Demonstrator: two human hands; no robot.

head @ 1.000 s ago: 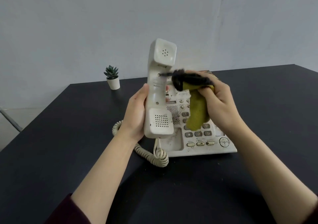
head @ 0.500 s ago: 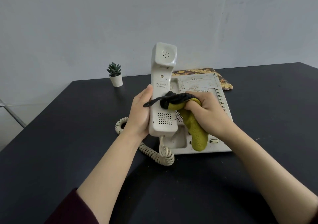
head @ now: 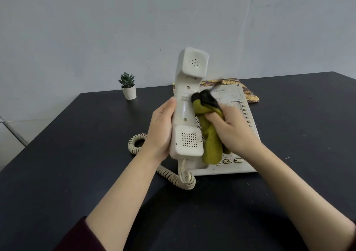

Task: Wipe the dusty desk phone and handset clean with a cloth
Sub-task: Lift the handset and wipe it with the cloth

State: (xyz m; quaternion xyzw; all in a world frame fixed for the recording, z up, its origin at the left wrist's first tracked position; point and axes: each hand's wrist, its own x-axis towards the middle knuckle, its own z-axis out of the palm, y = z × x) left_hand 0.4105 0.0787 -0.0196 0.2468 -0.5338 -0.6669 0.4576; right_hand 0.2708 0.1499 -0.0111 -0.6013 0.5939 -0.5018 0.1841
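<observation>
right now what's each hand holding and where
The left hand grips the handset around its middle, upright. The right hand holds a bunched cloth against its side.

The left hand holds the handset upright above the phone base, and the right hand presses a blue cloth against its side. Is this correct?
Not quite: the head view shows the cloth is olive-green with a black part, not blue. The rest holds: the left hand holds the handset upright above the phone base, and the right hand presses the cloth against its side.
</observation>
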